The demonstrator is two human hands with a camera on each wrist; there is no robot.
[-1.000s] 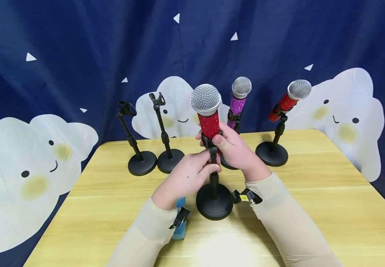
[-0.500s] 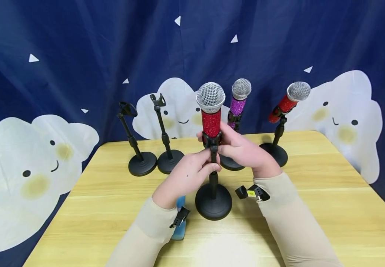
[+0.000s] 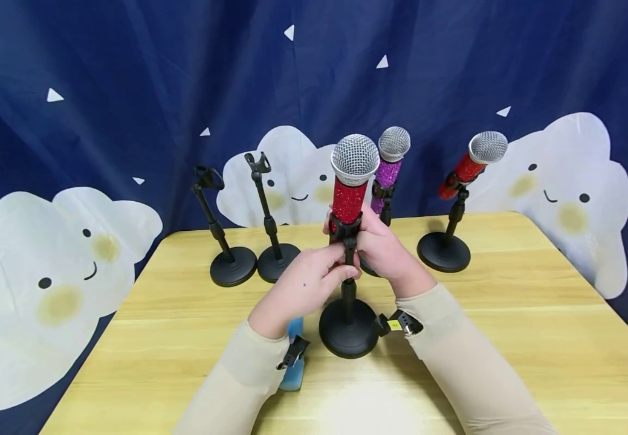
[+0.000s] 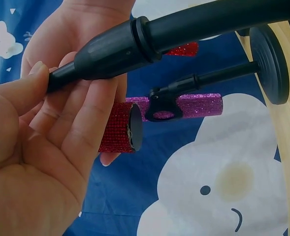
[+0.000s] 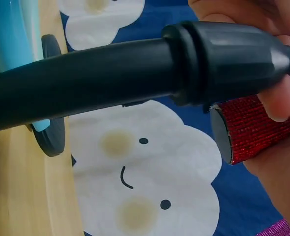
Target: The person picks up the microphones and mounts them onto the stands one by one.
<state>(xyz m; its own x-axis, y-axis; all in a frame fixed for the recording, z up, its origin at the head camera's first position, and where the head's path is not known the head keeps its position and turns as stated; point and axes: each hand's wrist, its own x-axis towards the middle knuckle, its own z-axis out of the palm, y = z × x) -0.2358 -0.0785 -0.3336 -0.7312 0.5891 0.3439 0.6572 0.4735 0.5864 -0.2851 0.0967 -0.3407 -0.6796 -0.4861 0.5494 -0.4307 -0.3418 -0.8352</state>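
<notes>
Above a wooden table, left hand pinches a black round-based stand, likely steadying it. Right hand clasps a glittery red microphone.

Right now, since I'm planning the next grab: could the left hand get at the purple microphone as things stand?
Probably not directly: the left hand pinches the front stand, and the front red microphone and right hand seem to lie between it and the purple microphone.
</notes>
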